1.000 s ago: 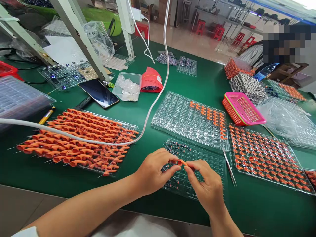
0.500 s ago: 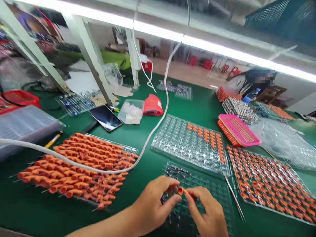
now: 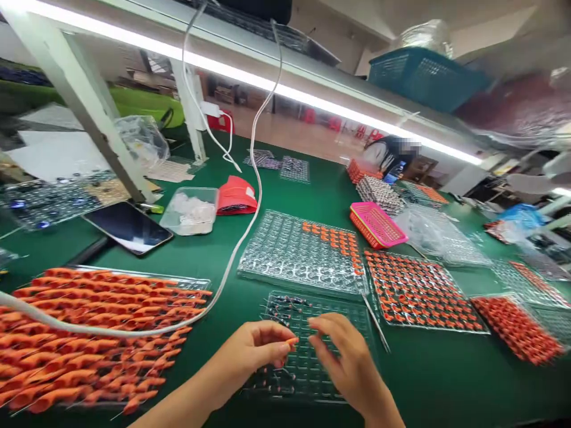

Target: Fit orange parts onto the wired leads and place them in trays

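My left hand [image 3: 254, 351] pinches a small orange plastic part [image 3: 292, 342], mostly hidden by the fingers. My right hand [image 3: 345, 359] hovers just to its right, fingers apart and holding nothing. Below both hands lies a clear moulded tray [image 3: 321, 377]. Small dark parts with thin leads [image 3: 285, 304] sit along its left side. Behind it, another clear tray [image 3: 285, 244] carries orange pieces [image 3: 339, 239] in its far right pockets. To the left, curved orange parts [image 3: 89, 333] with thin wires fill a further tray.
Tweezers [image 3: 377, 324] lie right of the trays, near a full tray of orange pieces [image 3: 423, 291]. A white cable [image 3: 236, 255] crosses the left side. Pink basket [image 3: 379, 224], phone [image 3: 129, 227], clear box [image 3: 190, 211] and red pouch [image 3: 236, 195] stand behind. A person [image 3: 388, 157] sits farther back.
My right hand has let go of the orange part and moved away from it; the left hand now holds it alone. The view has turned to the right.
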The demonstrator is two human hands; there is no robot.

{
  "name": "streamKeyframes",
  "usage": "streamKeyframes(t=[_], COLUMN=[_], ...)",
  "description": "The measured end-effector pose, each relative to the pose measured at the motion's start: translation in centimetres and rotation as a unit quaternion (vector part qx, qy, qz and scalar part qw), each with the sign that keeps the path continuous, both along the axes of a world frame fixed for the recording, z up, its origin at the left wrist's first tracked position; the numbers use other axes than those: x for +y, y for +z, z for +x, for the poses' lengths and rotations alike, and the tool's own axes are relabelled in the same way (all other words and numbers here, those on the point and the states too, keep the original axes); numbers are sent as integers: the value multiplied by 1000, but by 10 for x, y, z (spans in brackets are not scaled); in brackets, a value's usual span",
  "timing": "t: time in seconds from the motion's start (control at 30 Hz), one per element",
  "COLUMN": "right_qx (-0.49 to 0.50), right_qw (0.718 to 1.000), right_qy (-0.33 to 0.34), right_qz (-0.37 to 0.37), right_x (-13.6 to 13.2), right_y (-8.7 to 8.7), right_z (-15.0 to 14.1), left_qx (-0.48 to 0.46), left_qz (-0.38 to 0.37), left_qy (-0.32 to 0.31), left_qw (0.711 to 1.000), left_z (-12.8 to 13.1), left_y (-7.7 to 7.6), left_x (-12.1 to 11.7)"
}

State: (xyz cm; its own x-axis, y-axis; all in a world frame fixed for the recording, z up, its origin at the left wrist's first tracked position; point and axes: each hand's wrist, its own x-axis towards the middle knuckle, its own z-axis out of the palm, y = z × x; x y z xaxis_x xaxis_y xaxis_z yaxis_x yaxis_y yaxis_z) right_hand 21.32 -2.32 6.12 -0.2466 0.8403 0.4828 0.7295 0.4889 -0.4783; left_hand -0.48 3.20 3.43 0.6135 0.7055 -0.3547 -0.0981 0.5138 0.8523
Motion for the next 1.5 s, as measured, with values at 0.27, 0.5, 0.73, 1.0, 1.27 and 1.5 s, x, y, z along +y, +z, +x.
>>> streamKeyframes(t=[0.27, 0.5, 0.73, 1.0, 1.27, 1.5], right_qx=[-157, -263, -251, 31, 346, 313], right_qw=[925, 851, 847, 870, 912, 942], right_qy=[-329, -403, -380, -375, -56, 33], right_qz=[-103, -212, -274, -319, -214, -121], right_x=[-36, -20, -39, -72, -36, -5], right_y=[-22, -56, -56, -29, 26, -1], right_z=[105, 104, 129, 138, 32, -20], left_qx=[-96, -115, -144, -194, -190, -169], left_qz=[-107, -130, -171, -179, -169, -159], left_qy=[68, 87, 108, 107, 69, 75], left_qw=[987, 981, 969, 958, 965, 970], left_z=[1, 0, -3, -5, -8, -7], left_y=[10, 5, 7, 7, 9, 2], left_x=[-2, 1, 4, 8, 10, 10])
